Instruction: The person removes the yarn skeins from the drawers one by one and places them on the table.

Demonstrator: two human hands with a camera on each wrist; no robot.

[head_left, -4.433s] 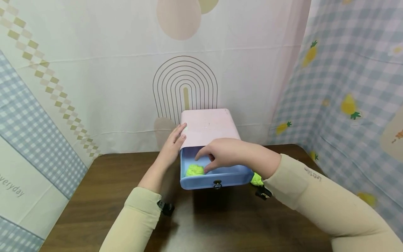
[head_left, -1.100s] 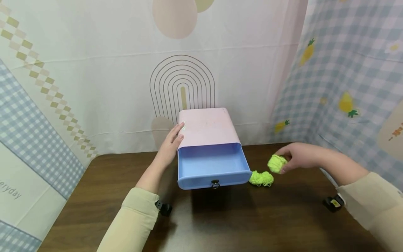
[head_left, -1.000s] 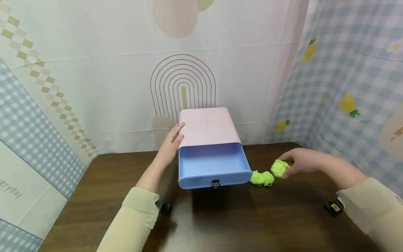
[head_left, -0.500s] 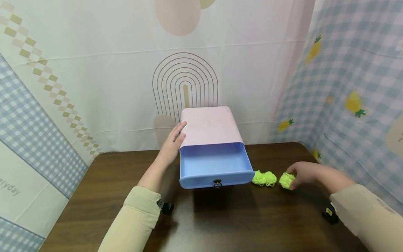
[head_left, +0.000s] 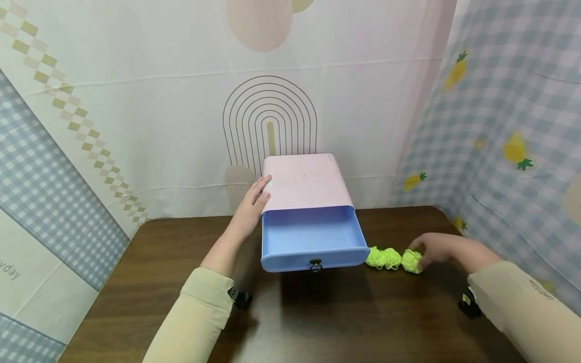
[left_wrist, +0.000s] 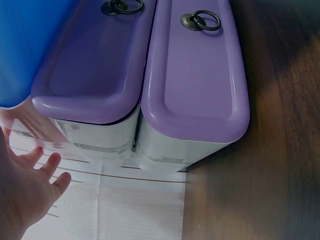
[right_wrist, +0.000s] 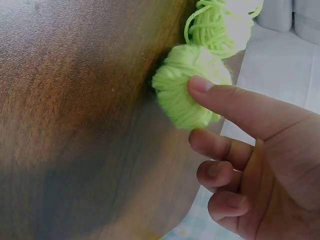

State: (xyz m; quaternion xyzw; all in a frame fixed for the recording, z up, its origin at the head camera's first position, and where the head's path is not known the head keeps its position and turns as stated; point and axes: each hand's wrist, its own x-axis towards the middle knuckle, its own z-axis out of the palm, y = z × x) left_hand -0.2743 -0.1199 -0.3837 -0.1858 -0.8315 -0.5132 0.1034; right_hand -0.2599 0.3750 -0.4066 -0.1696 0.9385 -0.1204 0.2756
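My left hand rests, fingers fairly straight, against the left edge of a pink-topped drawer unit. The unit's blue top drawer is pulled out with nothing in it. To the right on the table, my right hand pinches a neon-green ball of yarn. In the right wrist view the thumb lies on that ball, with the other fingers curled below. A looser green yarn bundle lies against it, beside the drawer's front corner; part of the bundle is hidden by the drawer.
Two purple drawers, one beside the other in the left wrist view, are closed under the blue one. Everything stands on a dark wooden table. Patterned cloth hangs behind and at both sides.
My right hand has taken the yarn ball out of the blue drawer, carried it right and lowered it to the table, then moved it left against the other yarn. The left hand stays put.
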